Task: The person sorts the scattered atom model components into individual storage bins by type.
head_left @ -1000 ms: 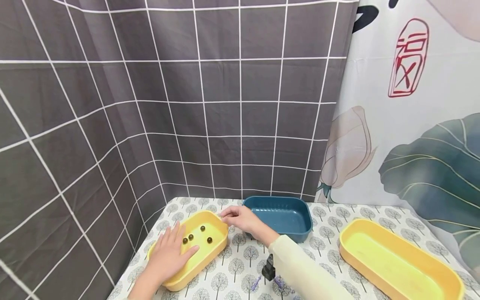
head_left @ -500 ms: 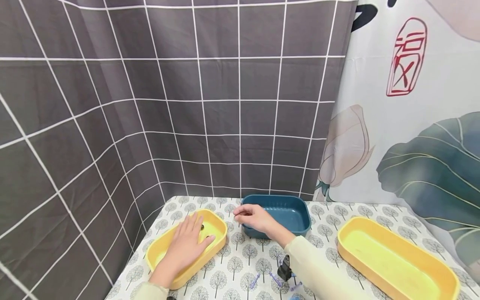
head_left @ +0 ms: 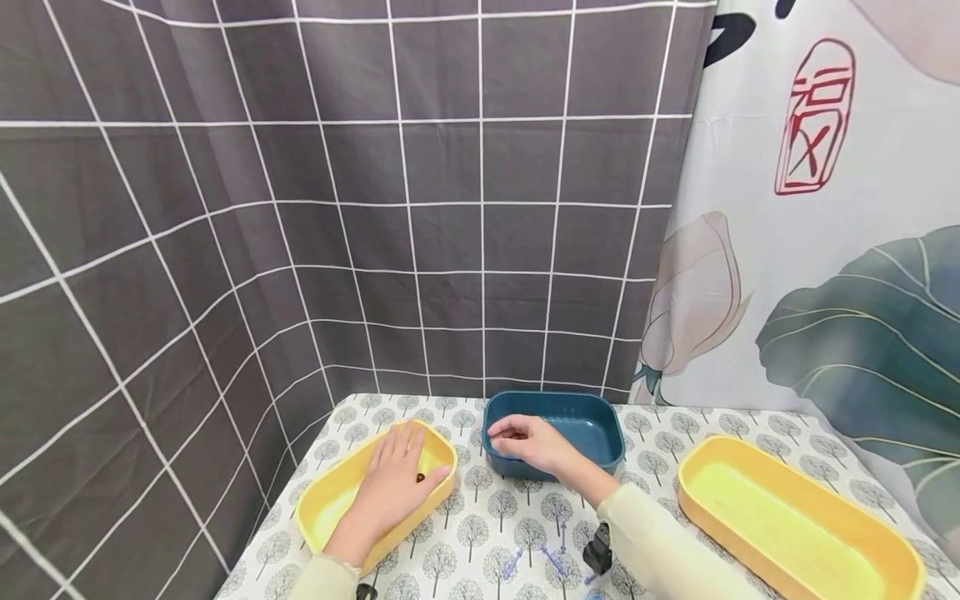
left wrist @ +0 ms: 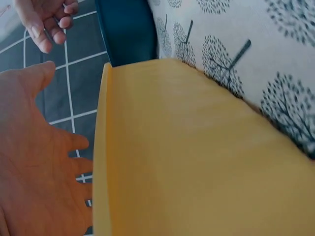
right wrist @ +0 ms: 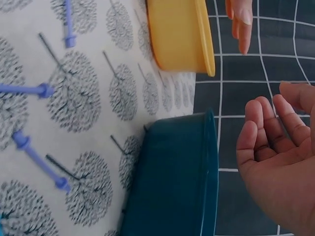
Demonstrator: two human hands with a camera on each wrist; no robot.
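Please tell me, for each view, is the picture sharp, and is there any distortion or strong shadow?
Head view: even, soft light, no hard shadows; the grid lines on the curtain bow from wide-angle distortion. Left wrist view: the near yellow tray fills the frame, soft and featureless, and the left hand is slightly blurred. Right wrist view: right hand and blue tray fairly sharp.

Left hand lies flat, fingers straight, over the left yellow tray. Right hand, fingers loosely curled, hovers right of that tray.
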